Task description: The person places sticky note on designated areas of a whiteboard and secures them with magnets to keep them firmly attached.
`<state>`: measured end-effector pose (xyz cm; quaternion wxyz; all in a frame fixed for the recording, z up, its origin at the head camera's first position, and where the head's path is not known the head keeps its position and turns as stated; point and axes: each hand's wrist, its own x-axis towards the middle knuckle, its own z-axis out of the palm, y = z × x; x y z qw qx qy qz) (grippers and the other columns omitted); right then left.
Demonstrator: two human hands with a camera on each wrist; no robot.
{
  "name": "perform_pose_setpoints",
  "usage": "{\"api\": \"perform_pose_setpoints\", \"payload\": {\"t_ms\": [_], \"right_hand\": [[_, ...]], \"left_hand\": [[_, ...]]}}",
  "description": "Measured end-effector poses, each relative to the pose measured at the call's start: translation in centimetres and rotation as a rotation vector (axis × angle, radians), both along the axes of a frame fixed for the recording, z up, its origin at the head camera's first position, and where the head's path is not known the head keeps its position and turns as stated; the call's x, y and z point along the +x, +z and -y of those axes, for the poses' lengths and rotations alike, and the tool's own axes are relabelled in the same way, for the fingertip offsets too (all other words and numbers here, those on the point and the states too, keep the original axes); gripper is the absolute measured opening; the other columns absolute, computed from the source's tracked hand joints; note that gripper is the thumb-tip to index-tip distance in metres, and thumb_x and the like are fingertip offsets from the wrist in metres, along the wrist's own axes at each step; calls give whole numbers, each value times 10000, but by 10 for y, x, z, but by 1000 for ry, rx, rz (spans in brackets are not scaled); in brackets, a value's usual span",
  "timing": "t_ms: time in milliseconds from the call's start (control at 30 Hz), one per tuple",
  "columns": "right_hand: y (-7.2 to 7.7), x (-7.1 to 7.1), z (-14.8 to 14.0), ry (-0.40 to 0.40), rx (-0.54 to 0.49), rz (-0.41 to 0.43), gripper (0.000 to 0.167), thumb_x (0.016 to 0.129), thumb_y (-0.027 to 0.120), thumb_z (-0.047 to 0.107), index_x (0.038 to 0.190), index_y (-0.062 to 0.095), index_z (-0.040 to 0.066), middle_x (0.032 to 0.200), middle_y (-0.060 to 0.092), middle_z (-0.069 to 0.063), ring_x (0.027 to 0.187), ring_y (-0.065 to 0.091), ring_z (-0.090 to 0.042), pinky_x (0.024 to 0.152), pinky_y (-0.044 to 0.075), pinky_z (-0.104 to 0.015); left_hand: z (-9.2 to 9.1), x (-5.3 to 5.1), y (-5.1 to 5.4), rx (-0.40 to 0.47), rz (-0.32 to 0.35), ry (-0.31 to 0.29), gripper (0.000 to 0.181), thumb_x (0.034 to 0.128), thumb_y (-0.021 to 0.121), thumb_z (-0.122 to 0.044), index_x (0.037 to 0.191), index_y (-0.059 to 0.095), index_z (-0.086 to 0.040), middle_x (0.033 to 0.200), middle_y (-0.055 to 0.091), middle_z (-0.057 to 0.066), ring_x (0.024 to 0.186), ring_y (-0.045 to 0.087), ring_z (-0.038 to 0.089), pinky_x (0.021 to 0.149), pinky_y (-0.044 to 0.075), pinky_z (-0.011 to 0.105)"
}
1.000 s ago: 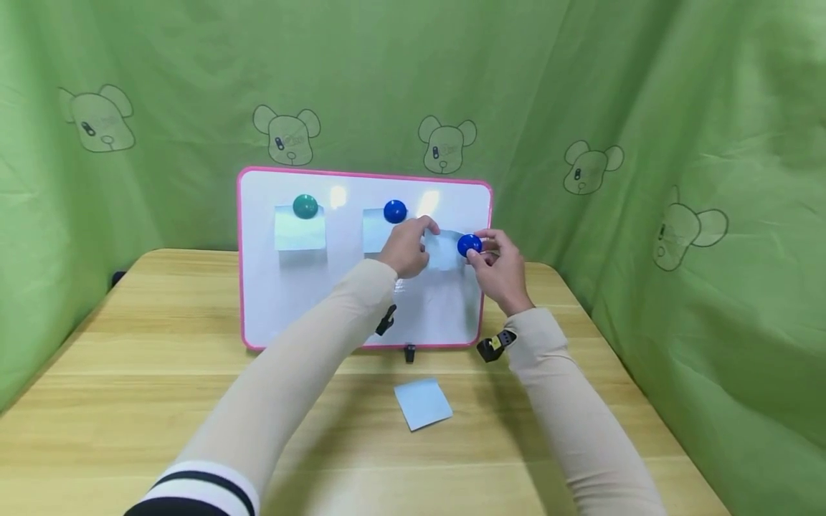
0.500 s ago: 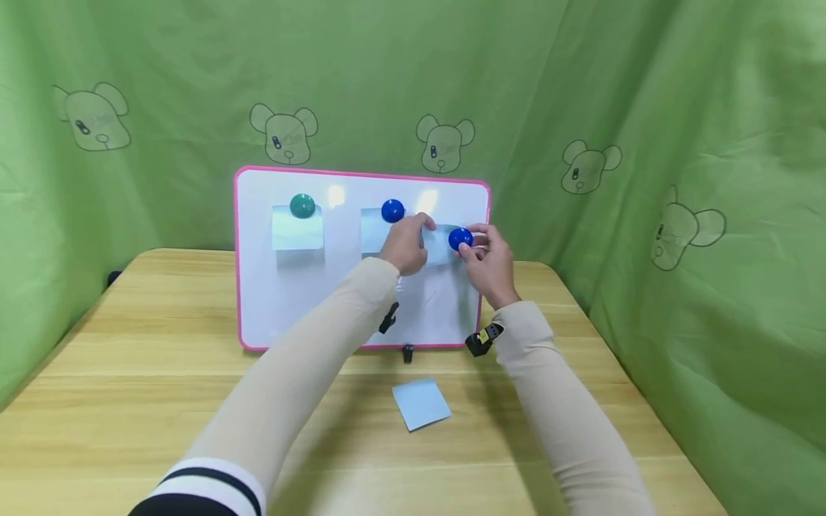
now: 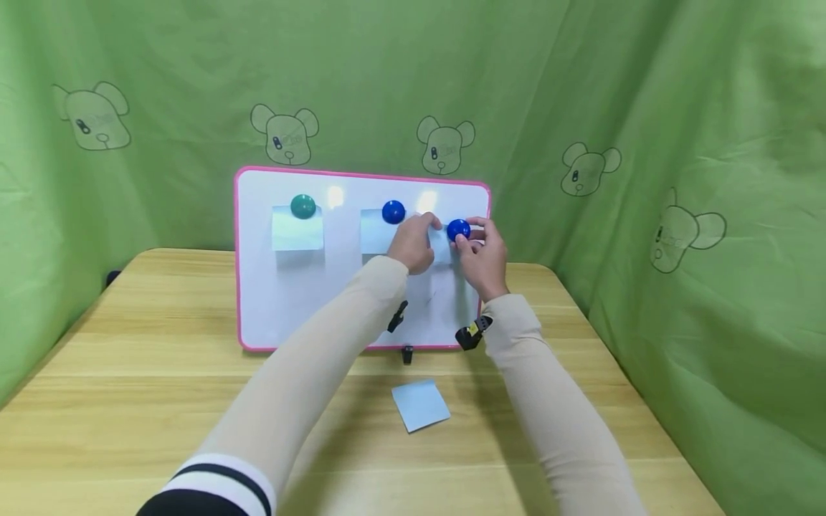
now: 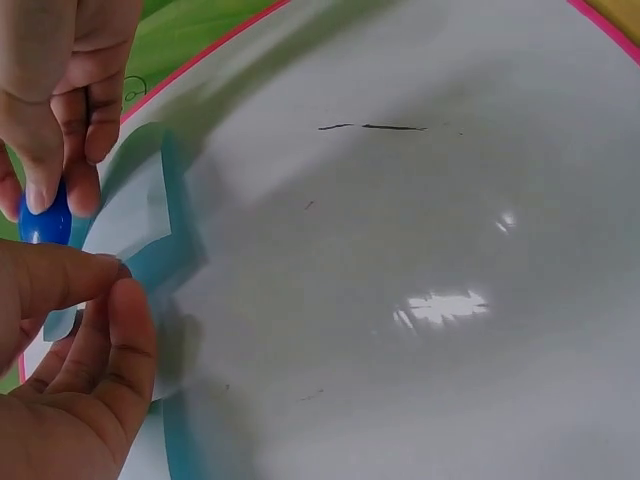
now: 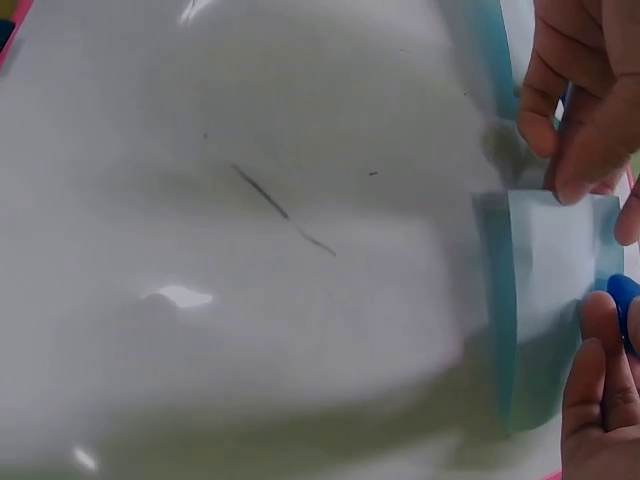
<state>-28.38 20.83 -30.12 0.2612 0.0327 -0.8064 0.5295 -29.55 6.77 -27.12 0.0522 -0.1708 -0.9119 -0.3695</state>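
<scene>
A pink-edged whiteboard [image 3: 310, 308] stands on the table. My left hand [image 3: 413, 245] pinches the left side of a pale blue sticky note [image 5: 548, 260] at the board's upper right; the note bows a little off the surface. My right hand [image 3: 485, 258] holds a round blue magnet [image 3: 459, 229] between thumb and fingers at the note's upper right corner. Whether this magnet touches the board is hidden. To the left, a second blue magnet [image 3: 393, 211] pins a note [image 3: 374, 233], partly covered by my left hand. Farther left, a green magnet [image 3: 303, 206] pins another note [image 3: 297, 235].
A loose blue sticky note [image 3: 421, 405] lies on the wooden table [image 3: 161, 401] in front of the board. One small black foot [image 3: 407, 354] shows under the board's lower edge. A green curtain [image 3: 361, 86] with mouse drawings surrounds the table.
My right hand has moved up and left with the blue magnet. The pinched note has risen slightly, and my left hand has lately shifted a little right. The pinned notes stay put.
</scene>
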Motion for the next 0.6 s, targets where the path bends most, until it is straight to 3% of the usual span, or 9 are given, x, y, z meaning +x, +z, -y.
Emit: {"api": "perform_pose_setpoints", "payload": {"t_ms": [200, 600], "right_hand": [[2, -6, 6, -32, -37, 7, 323, 949, 591, 44, 1266, 525, 49, 1037, 573, -148, 819, 620, -184, 696, 520, -219], [6, -14, 12, -89, 0, 3, 326, 944, 615, 96, 1257, 540, 45, 983, 592, -124, 837, 563, -178, 755, 499, -257]], "left_hand": [[-1, -1, 3, -6, 6, 23, 441, 881, 620, 45, 1280, 542, -126, 1313, 521, 77, 1263, 464, 205, 1060, 396, 332], [-2, -3, 4, -33, -3, 42, 438, 900, 611, 11, 1310, 540, -127, 1335, 477, 93, 1248, 458, 201, 1046, 408, 308]]}}
